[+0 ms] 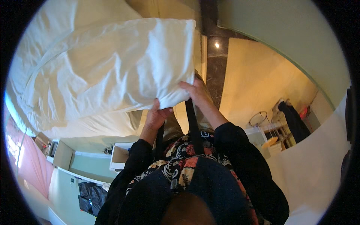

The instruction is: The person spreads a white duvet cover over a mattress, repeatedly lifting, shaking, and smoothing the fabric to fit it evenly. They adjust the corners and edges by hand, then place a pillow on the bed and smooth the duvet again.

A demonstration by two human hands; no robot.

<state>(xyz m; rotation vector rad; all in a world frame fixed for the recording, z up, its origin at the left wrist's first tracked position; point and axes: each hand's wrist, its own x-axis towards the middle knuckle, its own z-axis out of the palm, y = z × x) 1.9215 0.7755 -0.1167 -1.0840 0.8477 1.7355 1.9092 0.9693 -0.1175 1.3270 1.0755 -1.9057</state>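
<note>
A large white piece of bedding (112,70), a pillow or a folded duvet, stretches from the bed at the left to just in front of me. Its fabric is wrinkled, with a straight hemmed edge on the right side. My left hand (157,116) grips the near edge, thumb on top and fingers underneath. Close to the near right corner, my right hand (197,89) pinches the cloth between thumb and fingers. Gathered folds run from the stretch of edge between both hands. Part of the fingers of each hand is hidden beneath the fabric.
White bed covering (92,123) hangs below the bedding. A white cabinet (121,157), a pink curtain (36,168) and a black bag (91,197) are at lower left. Right lie a dark floor strip (216,70), a pale door panel (284,31) and a wire hoop-like item (258,118).
</note>
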